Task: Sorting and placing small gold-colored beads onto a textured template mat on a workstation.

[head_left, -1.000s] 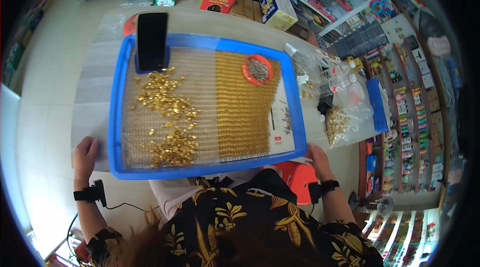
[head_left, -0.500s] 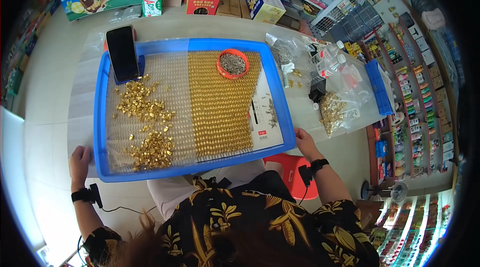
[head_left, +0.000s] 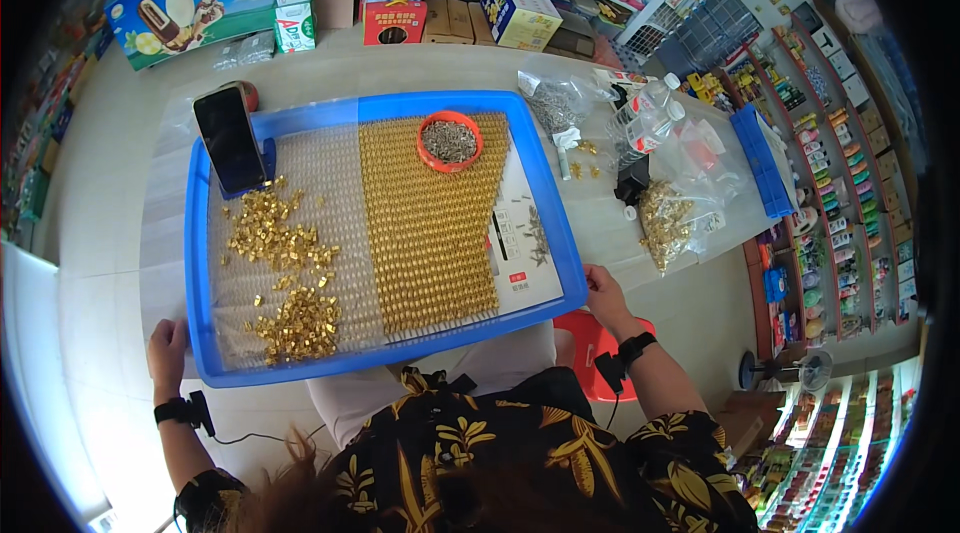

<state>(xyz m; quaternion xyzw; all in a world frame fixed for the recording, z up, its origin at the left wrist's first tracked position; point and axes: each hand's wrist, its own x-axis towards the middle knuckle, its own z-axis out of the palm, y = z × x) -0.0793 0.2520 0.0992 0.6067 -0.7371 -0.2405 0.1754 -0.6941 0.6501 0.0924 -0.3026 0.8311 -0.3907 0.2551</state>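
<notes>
The left hand [head_left: 167, 351], lower left, and right hand [head_left: 606, 295], lower right, are curled, their grip unclear. The blue tray [head_left: 199, 273] of loose gold pieces [head_left: 300, 321] should be kept level.

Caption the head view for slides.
Left hand and right hand flank a blue tray bearing gold pieces and a red bowl.

A shop, with display shelves [head_left: 812, 148] of small goods [head_left: 858, 176] at right, printed cartons [head_left: 523, 11] behind.
</notes>
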